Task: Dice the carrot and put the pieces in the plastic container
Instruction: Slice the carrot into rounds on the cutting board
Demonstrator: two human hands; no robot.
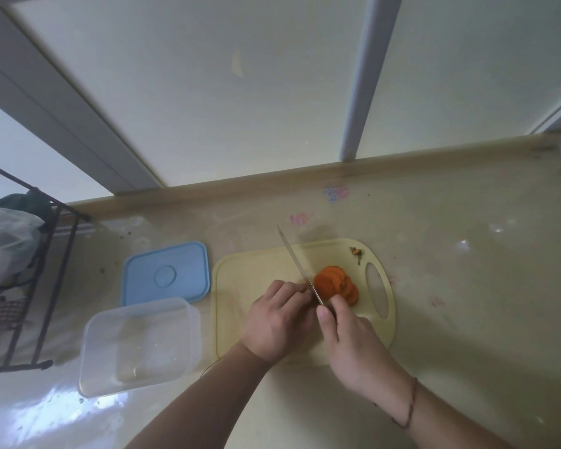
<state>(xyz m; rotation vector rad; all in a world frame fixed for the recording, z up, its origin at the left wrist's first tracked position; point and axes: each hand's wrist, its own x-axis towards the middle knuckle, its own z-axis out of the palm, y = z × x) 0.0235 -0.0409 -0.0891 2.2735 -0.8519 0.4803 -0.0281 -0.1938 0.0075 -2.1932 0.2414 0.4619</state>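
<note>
A fan of orange carrot slices (337,285) lies on the pale yellow cutting board (240,277). My right hand (347,341) grips the handle of a knife (297,260); its blade points away to the upper left and its edge meets the left side of the slices. My left hand (277,319) has its fingers curled down on the board just left of the blade, over a carrot part that is mostly hidden. The clear plastic container (136,346) stands to the left of the board with no carrot in it.
The blue lid (166,275) lies flat behind the container. A carrot top scrap (357,252) sits at the board's far corner by its handle hole. A black wire rack (42,286) with bags stands at the left. The wall runs along the counter's back edge.
</note>
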